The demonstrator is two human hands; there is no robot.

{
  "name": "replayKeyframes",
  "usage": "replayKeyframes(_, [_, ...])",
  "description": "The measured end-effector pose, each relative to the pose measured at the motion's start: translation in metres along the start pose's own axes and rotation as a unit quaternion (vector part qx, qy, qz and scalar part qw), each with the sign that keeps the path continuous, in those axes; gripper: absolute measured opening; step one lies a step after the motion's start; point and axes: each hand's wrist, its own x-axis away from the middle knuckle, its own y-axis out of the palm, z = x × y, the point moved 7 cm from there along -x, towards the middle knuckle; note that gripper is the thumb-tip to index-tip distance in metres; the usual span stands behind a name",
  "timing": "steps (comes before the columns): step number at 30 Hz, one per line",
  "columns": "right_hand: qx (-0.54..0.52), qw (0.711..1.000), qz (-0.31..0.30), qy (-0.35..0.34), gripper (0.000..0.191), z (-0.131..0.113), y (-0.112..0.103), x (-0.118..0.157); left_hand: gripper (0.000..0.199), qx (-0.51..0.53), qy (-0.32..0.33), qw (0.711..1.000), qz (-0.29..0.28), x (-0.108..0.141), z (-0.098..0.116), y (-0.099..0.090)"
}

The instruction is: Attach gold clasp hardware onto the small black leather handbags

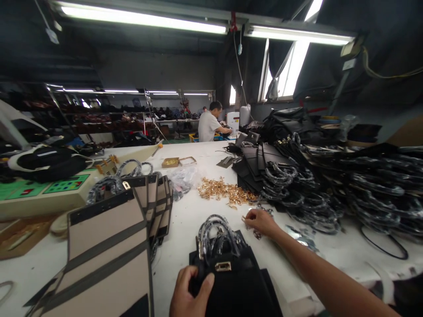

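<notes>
A black handbag piece (243, 281) lies on the white table in front of me, with plastic-wrapped handles at its far end. A gold metal frame (223, 266) sits on its flap. My left hand (191, 290) grips the bag's left edge, thumb on top. Farther right, my right hand (261, 222) has its fingertips pinched together over small metal parts (257, 234) on the table; what is between them is too small to make out. A heap of gold metal fittings (224, 191) lies just beyond that hand.
Beige-lined bag panels (109, 246) are stacked at left, near a machine with a green control panel (64, 184). Black bag pieces with wrapped handles (280, 176) pile up at right. A clear plastic bag (181, 180) lies mid-table. A person (209, 125) works beyond the table.
</notes>
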Motion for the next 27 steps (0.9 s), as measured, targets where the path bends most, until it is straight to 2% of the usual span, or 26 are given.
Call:
replayKeyframes(3, [0.021,0.999,-0.03,-0.015,0.008,0.0,0.006,0.046,0.047,0.041,-0.046,0.998,-0.028,0.007,0.003,0.003])
replayKeyframes(6, [0.059,0.998,-0.015,-0.01,0.012,0.007,0.003,0.084,0.049,0.062,-0.075,0.994,-0.055,0.011,0.008,0.006])
replayKeyframes(8, [0.075,0.997,0.005,-0.003,0.013,0.01,-0.002,0.096,0.053,0.071,-0.093,0.992,-0.052,0.012,0.009,0.006])
replayKeyframes(13, [0.078,0.996,0.04,-0.016,0.029,-0.002,-0.009,0.104,0.057,0.05,-0.097,0.994,-0.012,0.009,0.005,0.001])
replayKeyframes(17, [0.087,0.995,0.027,-0.039,0.018,-0.012,-0.003,0.108,0.056,0.008,-0.057,0.998,0.011,0.006,0.004,-0.002])
replayKeyframes(23, [0.097,0.995,0.013,-0.005,0.014,0.001,0.003,0.094,0.042,-0.049,-0.01,0.998,0.04,0.002,0.009,-0.009])
replayKeyframes(27, [0.107,0.994,0.011,0.008,0.012,0.005,0.004,0.082,0.039,-0.031,-0.019,0.999,0.039,0.001,0.008,-0.016])
